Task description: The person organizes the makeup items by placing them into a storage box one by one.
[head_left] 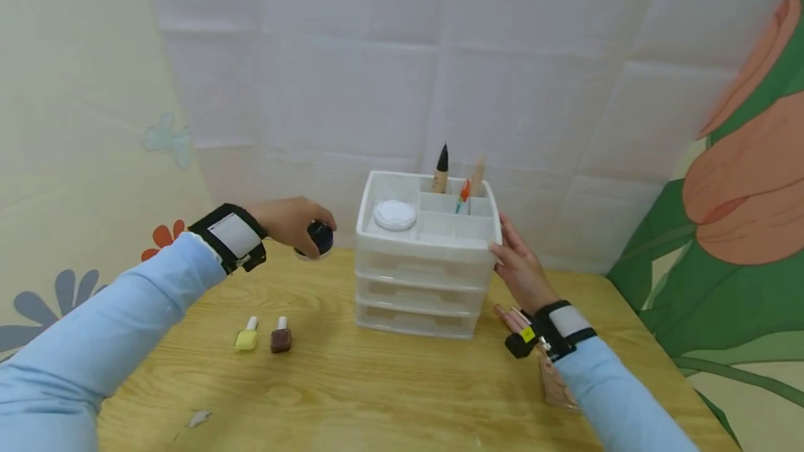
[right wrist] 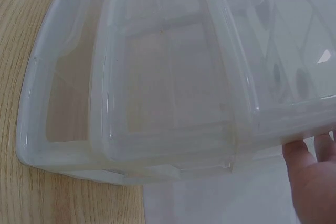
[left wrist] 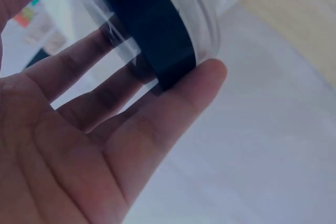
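Note:
My left hand [head_left: 292, 223] grips a clear round container with a dark blue band [head_left: 320, 237], held above the table left of the drawer organizer. In the left wrist view, thumb and fingers curl round the banded container [left wrist: 152, 24]. The white organizer [head_left: 419, 291] has three see-through drawers under a divided open top. A round white-lidded item [head_left: 394, 215] sits in its left top compartment. My right hand [head_left: 521, 264] holds the organizer's upper right side, thumb at the front corner. In the right wrist view, fingertips [right wrist: 296, 153] touch the organizer's side wall.
Yellow [head_left: 246, 337] and dark brown [head_left: 281, 337] nail polish bottles stand on the table at front left. A black-tipped brush [head_left: 442, 169] stands in the organizer's back slots. Partly behind my right wrist lies a pinkish item [head_left: 557, 386]. White cloth [head_left: 301, 75] hangs behind.

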